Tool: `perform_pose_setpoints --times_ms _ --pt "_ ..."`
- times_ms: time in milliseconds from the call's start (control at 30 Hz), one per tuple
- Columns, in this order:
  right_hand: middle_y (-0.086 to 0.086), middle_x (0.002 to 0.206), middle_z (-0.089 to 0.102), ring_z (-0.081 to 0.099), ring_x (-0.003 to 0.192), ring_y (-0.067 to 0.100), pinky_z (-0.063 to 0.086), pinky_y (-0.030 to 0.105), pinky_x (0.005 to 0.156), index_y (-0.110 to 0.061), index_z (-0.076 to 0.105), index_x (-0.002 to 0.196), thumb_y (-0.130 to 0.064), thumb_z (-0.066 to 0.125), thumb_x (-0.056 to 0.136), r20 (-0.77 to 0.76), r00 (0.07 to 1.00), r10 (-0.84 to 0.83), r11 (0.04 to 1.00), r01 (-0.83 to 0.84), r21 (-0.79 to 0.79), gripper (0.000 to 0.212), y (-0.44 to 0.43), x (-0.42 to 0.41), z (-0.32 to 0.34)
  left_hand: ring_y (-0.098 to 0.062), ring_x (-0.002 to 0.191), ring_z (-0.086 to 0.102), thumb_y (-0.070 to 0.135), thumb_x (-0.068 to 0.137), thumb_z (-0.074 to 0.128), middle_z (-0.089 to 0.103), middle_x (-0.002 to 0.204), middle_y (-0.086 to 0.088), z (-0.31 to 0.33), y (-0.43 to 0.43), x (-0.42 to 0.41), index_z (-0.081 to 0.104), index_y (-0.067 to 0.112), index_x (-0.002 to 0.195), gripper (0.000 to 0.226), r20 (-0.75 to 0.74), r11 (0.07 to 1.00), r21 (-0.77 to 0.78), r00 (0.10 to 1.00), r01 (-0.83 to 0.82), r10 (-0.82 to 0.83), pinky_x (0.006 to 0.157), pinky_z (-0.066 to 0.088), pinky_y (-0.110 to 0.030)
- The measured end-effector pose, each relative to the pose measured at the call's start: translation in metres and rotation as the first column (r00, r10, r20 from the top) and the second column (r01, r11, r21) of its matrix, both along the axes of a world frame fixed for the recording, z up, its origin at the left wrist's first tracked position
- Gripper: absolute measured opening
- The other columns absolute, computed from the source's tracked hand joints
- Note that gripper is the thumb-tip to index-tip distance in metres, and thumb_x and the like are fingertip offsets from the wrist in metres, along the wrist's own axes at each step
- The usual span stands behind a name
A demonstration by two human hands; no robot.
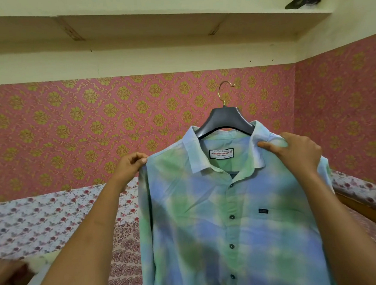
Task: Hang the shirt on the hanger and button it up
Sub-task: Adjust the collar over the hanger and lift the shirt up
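Note:
A green and blue checked shirt (201, 219) hangs in front of me on a dark hanger (224, 119) with a gold hook. Its front placket is closed down the row of dark buttons, and the collar lies open around a white label. My left hand (129, 165) pinches the shirt's left shoulder seam. My right hand (294, 150) grips the right shoulder beside the collar, thumb on the cloth. Both hands hold the shirt and hanger up in the air; the hook hangs on nothing.
A bed (54, 218) with a floral sheet lies below and behind the shirt. Pink patterned wallpaper (92, 126) covers the walls, with a concrete shelf (129, 24) overhead. A wooden bed edge (365, 210) runs at the right.

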State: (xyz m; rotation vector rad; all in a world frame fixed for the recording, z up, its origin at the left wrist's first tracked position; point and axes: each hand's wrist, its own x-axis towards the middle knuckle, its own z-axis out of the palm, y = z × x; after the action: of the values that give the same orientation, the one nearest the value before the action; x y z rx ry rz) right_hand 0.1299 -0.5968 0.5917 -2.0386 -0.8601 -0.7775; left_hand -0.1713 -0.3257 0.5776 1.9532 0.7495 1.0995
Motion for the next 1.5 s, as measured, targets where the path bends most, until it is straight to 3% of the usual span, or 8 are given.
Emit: perform_pose_setpoints --times_ms 167,400,567,867,1033,1167,1367,1500 --pt "0.022 0.076 0.066 0.062 0.080 0.040 0.033 0.030 0.061 -0.012 0.056 0.068 -0.076 0.060 0.057 0.016 1.000 -0.018 0.999 0.018 -0.042 0.064 0.004 -0.006 -0.007 -0.025 0.086 0.056 -0.001 0.090 0.046 0.066 0.101 -0.017 0.001 0.005 0.011 0.064 0.006 0.093 0.020 -0.467 0.950 0.298 0.853 -0.097 0.233 0.072 0.045 -0.036" --pt "0.018 0.084 0.069 0.063 0.085 0.038 0.041 0.032 0.065 -0.014 0.064 0.082 -0.080 0.055 0.058 0.044 0.997 -0.064 0.992 0.068 -0.105 0.072 0.005 -0.011 -0.004 -0.017 0.105 0.056 0.071 0.069 0.049 0.059 0.118 0.003 0.018 -0.050 0.050 0.054 0.029 0.121 0.067 -0.397 0.933 0.241 0.904 0.267 -0.156 0.089 0.045 -0.034" --pt "0.016 0.086 0.069 0.062 0.088 0.037 0.039 0.032 0.065 -0.014 0.063 0.080 -0.079 0.056 0.060 0.012 0.999 -0.043 0.996 0.043 -0.082 0.068 -0.004 -0.009 0.003 -0.018 0.110 0.056 0.090 0.048 0.049 0.056 0.129 0.004 0.024 -0.057 0.073 0.040 0.035 0.135 0.104 -0.310 0.936 0.305 0.947 0.177 -0.078 0.088 0.048 -0.037" --pt "0.015 0.098 0.066 0.059 0.096 0.035 0.037 0.036 0.069 -0.015 0.053 0.081 -0.073 0.057 0.067 -0.064 0.998 0.022 0.990 -0.031 -0.138 0.060 -0.015 -0.007 0.015 -0.021 0.053 0.049 0.089 0.052 0.036 0.051 0.055 -0.001 0.041 -0.074 0.097 0.056 0.012 0.064 0.081 -0.117 0.823 0.542 0.955 -0.168 0.272 0.048 0.026 -0.031" --pt "0.010 0.138 0.042 0.043 0.123 0.030 0.035 0.042 0.096 -0.024 0.038 0.135 -0.066 0.062 0.064 0.399 0.889 0.225 0.973 -0.224 -0.049 0.086 -0.009 -0.002 0.010 -0.019 0.052 0.048 0.090 0.048 0.034 0.055 0.059 -0.005 0.046 -0.078 0.100 0.058 0.007 0.070 0.089 -0.128 0.812 0.558 0.949 -0.171 0.288 0.049 0.026 -0.030" --pt "0.008 0.146 0.026 0.024 0.132 0.030 0.018 0.046 0.105 -0.038 0.060 0.112 -0.053 0.046 0.077 0.654 0.705 0.275 0.955 -0.123 -0.270 0.041 0.002 0.001 0.008 -0.018 0.052 0.049 0.091 0.046 0.033 0.056 0.060 -0.005 0.047 -0.077 0.100 0.060 0.009 0.072 0.090 -0.149 0.818 0.552 0.945 -0.164 0.291 0.050 0.026 -0.029" --pt "0.006 0.146 0.037 0.015 0.134 0.023 0.002 0.041 0.108 -0.027 0.066 0.077 -0.072 0.041 0.067 0.468 0.779 0.417 0.888 -0.240 -0.392 0.052 0.011 -0.009 0.013 -0.017 0.050 0.044 0.093 0.044 0.033 0.048 0.055 -0.001 0.043 -0.080 0.098 0.054 0.010 0.066 0.088 -0.162 0.822 0.551 0.948 -0.142 0.273 0.049 0.024 -0.030" --pt "-0.003 0.147 0.033 0.019 0.134 0.024 0.007 0.037 0.105 -0.021 0.066 0.074 -0.067 0.056 0.064 0.244 0.850 0.468 0.883 -0.436 -0.174 0.048 0.023 -0.026 0.021 -0.023 0.059 0.052 0.093 0.043 0.034 0.054 0.061 -0.004 0.040 -0.081 0.103 0.055 0.011 0.069 0.088 -0.161 0.839 0.529 0.956 -0.126 0.245 0.054 0.030 -0.034"
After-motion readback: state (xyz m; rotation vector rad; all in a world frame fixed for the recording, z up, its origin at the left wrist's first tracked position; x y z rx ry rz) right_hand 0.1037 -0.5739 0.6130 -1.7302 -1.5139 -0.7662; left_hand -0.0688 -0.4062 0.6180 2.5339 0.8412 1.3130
